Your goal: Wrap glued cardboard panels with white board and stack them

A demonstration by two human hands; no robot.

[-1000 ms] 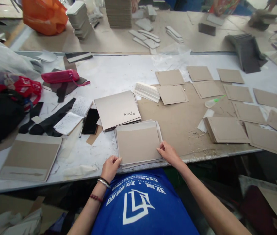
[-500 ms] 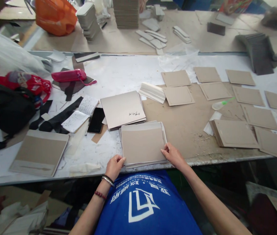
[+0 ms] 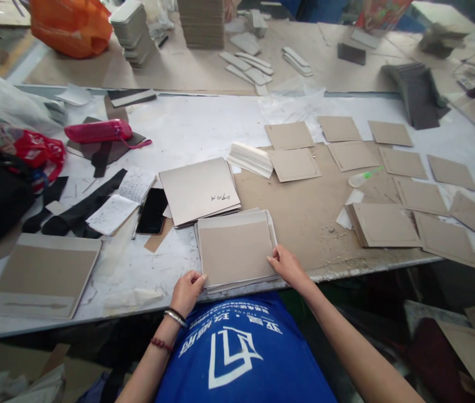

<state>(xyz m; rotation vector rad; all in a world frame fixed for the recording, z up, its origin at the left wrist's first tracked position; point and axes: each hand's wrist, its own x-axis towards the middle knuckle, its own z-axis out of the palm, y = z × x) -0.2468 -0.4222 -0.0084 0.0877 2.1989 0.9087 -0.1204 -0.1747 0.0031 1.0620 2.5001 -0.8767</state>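
A stack of grey-brown cardboard sheets (image 3: 236, 251) lies at the table's front edge, right before me. My left hand (image 3: 189, 290) is closed, thumb and forefinger pinching the lower left corner of the top sheet. On the right edge of that sheet, near its lower corner, my right hand (image 3: 288, 265) is closed in a pinch. Just behind lies a second stack of larger boards (image 3: 198, 187) with handwriting on the uppermost one. A bundle of narrow white strips (image 3: 251, 159) rests to the right of those boards.
Separate cardboard pieces (image 3: 403, 162) are spread over the right side, beside a thick pile of them (image 3: 384, 225). A small green-tipped bottle (image 3: 360, 178) lies among them. Leftward are a phone (image 3: 152, 211), an open notebook (image 3: 113, 212), a pink pouch (image 3: 99, 131) and another board (image 3: 44, 274).
The view has swung slightly to the right, so everything sits further left. Both hands keep their pinch on the top sheet, with no clear movement against the stack.
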